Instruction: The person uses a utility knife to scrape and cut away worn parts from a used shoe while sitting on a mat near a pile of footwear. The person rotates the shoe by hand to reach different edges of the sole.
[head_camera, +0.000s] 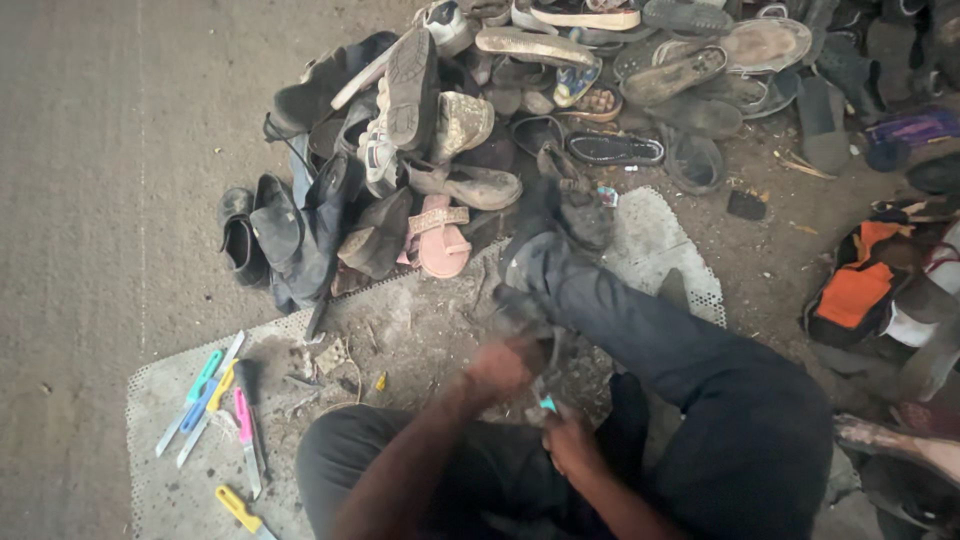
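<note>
Far left: bare concrete floor (90, 200). Next, on the perforated grey mat (160, 400), a row of my utility knives (215, 395) w/ green, blue, yellow & pink handles, blades pointing down-left; one more yellow-handled cutter (238, 508) sits apart near the mat's bottom edge.

Above the mat, the big heap of worn shoes & sandals (480, 110): a black shoe pair (240, 240) at its left edge, a pink sandal (440, 240) nearer the mat, more flat soles spreading to the top right.

Centre: my left hand (500, 368), blurred, fingers curled tight around smth dark, can't tell what. Just right of it & lower, my right hand (568, 445), closed on a small tool w/ a teal tip (547, 404) that pokes up betw. the two hands. Hands are near each other, not clearly touching. My leg in dark trousers (680, 350) stretches up-left, foot in a black shoe (545, 245) resting on the mat by the heap.

Right: an orange & black bag (860, 285) on the dirt, well apart from my hands.
</note>
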